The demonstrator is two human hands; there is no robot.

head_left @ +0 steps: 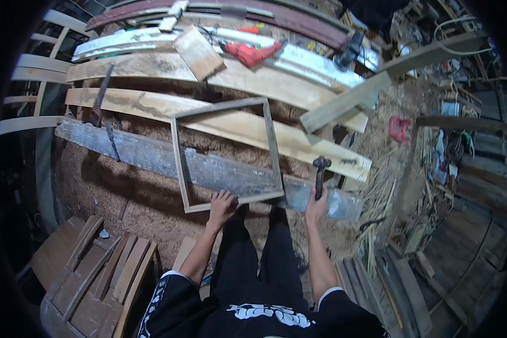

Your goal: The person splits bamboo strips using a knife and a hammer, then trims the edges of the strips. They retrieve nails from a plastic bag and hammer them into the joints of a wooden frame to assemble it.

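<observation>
Gripping wooden frame at six o'clock with left hand, seemingly for steadiness; holding hammer with right hand, four o'clock.

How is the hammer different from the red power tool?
The hammer is in the person's right hand, but the red power tool lies on the boards. The hammer looks dark; the power tool is bright. The hammer has a slim handle, while the power tool looks chunkier. Both are tools.
</observation>
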